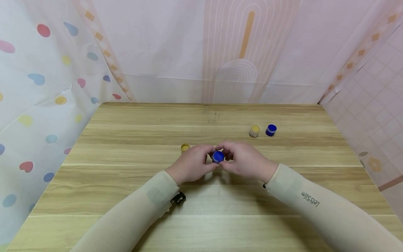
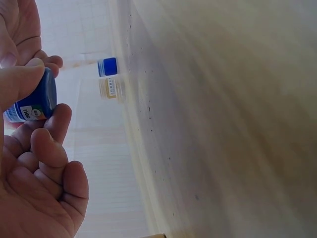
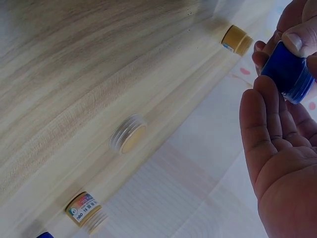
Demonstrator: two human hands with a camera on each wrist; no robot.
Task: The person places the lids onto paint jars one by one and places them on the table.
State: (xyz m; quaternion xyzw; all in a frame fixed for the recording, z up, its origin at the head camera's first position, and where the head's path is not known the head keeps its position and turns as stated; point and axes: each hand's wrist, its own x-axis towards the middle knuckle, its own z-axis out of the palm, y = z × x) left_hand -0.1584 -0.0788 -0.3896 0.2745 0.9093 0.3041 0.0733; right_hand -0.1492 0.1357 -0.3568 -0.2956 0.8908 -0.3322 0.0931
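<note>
Near the middle of the table, both hands hold a small blue paint jar [image 1: 218,156] between them. My left hand [image 1: 195,163] grips it from the left, thumb in front and fingers behind. From the other side my right hand [image 1: 244,159] has its thumb and fingertips at the jar. The left wrist view shows a printed label on the held jar [image 2: 34,106]. Partly hidden behind my left hand stands a yellow paint jar [image 1: 185,147]. A ribbed clear cap with yellow in it [image 3: 128,134] lies on the table in the right wrist view.
Beyond my right hand stand another yellow jar [image 1: 254,131] and a second blue jar [image 1: 271,130], side by side. The wooden table [image 1: 151,122] meets patterned cloth hangings [image 1: 163,49] at its back and sides.
</note>
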